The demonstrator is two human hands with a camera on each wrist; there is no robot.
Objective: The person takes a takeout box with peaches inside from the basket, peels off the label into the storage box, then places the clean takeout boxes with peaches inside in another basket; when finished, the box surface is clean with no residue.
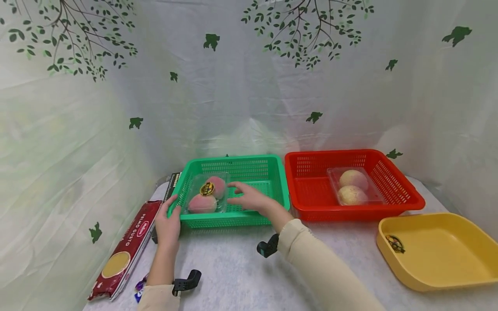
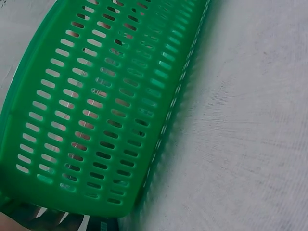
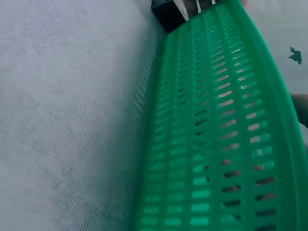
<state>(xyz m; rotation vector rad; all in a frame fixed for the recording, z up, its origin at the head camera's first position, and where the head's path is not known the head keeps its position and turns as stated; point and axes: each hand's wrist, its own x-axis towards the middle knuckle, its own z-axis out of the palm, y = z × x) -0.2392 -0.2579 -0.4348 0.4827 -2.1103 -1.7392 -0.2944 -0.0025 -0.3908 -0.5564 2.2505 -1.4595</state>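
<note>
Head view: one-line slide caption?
Left hand at the rim of the green basket, right hand by the clear fruit pack inside; red basket, yellow tray to the right.

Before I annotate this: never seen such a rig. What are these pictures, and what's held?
No robot here: just a person's bare hands, filmed by three cameras. The wide picture comes from the head, looking forward and down. The other two come from the wrists; both mostly show the slotted walls of the green basket and the pale tabletop.

That basket contains a clear fruit pack. To its right are a red basket, also containing packed fruit, and a yellow tray. A red packet lies at left.

The left hand is at the green basket's left rim; whether it grips is unclear. The right hand reaches over the basket, fingers spread beside the pack, apparently holding nothing.
</note>
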